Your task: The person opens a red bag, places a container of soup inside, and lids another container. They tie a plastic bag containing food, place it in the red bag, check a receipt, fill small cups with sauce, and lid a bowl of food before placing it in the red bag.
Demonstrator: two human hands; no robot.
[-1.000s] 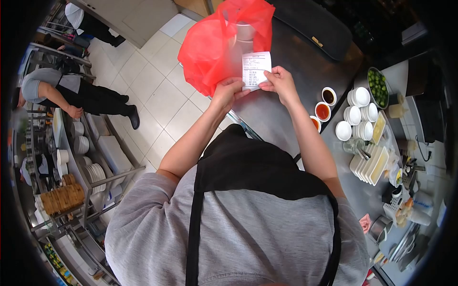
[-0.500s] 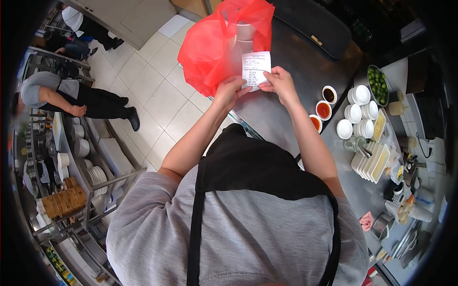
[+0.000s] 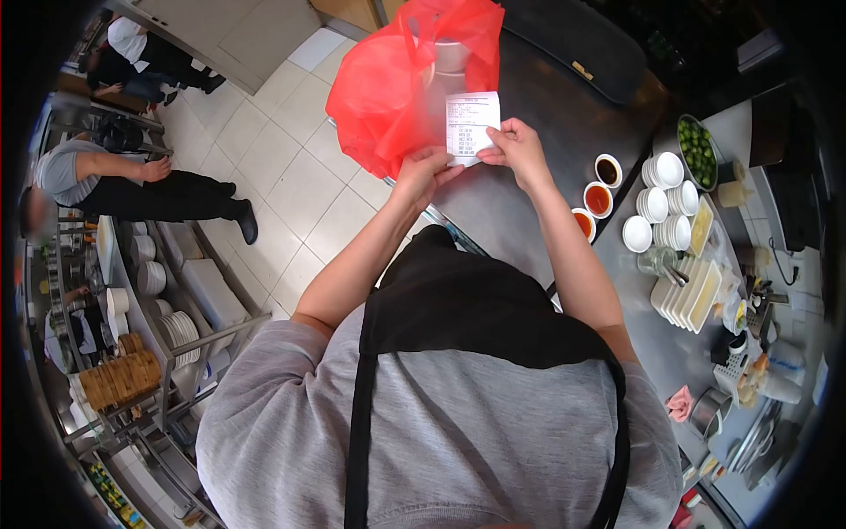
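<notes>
A printed paper receipt (image 3: 469, 123) is held up in front of a red plastic bag (image 3: 379, 97). My left hand (image 3: 425, 174) pinches its lower left corner, fingers closed. On its right edge, my right hand (image 3: 516, 152) grips the paper between thumb and fingers. The bag stands at the far end of the metal counter; pale round containers (image 3: 451, 58) show inside it, partly veiled by the red plastic. To the right of my hands sit a cup of dark sauce (image 3: 608, 170) and two cups of red-orange sauce (image 3: 597, 201).
Stacked white bowls (image 3: 667, 170), a bowl of green limes (image 3: 696, 152) and white trays (image 3: 692, 295) stand on the right. A black case (image 3: 582, 44) lies behind. At left, a person in black trousers (image 3: 150, 201) stands near dish shelves (image 3: 181, 335).
My hands and the receipt stay nearly still, the paper's lower edge tilting slightly. The person at left has moved a forearm, with the hands now closer together.
</notes>
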